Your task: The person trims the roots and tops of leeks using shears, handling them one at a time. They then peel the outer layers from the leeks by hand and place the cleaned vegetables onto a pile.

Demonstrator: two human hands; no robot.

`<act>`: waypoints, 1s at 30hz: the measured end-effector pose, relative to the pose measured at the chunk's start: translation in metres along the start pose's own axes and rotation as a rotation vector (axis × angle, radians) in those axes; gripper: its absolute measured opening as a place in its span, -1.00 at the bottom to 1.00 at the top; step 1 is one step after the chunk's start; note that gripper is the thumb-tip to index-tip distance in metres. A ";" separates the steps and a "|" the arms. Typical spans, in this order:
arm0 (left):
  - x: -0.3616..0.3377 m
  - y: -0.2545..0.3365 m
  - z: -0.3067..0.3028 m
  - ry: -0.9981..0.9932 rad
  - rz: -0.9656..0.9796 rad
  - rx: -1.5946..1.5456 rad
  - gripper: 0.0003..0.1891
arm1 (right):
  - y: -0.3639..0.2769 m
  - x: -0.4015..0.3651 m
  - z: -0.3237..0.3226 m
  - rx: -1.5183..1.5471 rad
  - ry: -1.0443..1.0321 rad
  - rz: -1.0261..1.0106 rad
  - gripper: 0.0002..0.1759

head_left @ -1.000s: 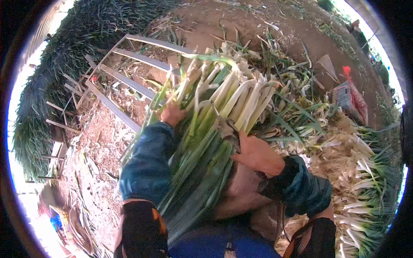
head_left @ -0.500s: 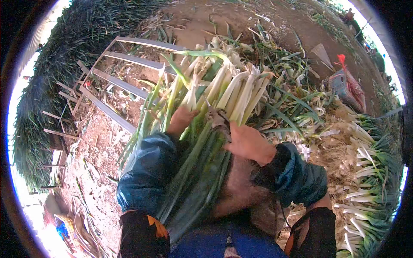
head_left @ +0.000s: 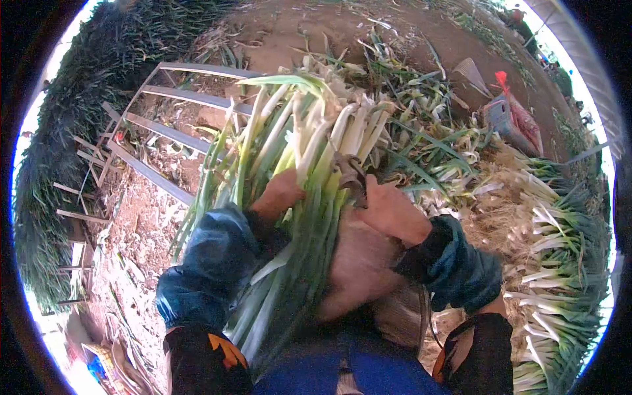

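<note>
A thick bundle of large green onions (head_left: 313,227) lies in front of me, white root ends pointing away and long green leaves toward my lap. My left hand (head_left: 282,192) is closed around stalks at the bundle's left side, its fingertips partly hidden among them. At the right side of the stalks, my right hand (head_left: 395,209) is closed on a dark, grey-brown curved piece (head_left: 349,172) whose kind I cannot make out. This piece rests against the white stalks. Loose outer leaves (head_left: 289,80) droop over the far end of the bundle.
A slatted rack (head_left: 171,128) supports the far left of the bundle. Trimmed leaves (head_left: 428,141) litter the ground beyond. Rows of green onions (head_left: 553,263) lie at right, near a red-and-white bag (head_left: 517,122). A big leafy pile (head_left: 85,92) stands at left.
The view has shifted, so the surroundings sit further left. Both hands have moved slightly right relative to the rack. My right hand still grips the dark piece.
</note>
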State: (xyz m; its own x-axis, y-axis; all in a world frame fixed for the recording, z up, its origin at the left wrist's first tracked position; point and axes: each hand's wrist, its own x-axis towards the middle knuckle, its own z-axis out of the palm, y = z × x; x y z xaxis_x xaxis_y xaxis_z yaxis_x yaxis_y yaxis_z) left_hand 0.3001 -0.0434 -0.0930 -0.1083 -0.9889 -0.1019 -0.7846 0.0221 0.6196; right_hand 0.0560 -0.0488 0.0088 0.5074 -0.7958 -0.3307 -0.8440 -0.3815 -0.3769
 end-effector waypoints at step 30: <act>0.006 0.000 0.036 0.080 0.125 -0.119 -0.76 | -0.041 0.084 -0.015 -0.060 -0.190 -0.177 -0.68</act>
State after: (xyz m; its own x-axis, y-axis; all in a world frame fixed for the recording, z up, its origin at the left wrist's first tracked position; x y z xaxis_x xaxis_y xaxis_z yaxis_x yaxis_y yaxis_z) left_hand 0.2777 -0.0438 -0.1213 -0.1479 -0.9881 0.0413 -0.6901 0.1330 0.7114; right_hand 0.1305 -0.1069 0.0090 0.6668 -0.6134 -0.4231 -0.7451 -0.5389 -0.3930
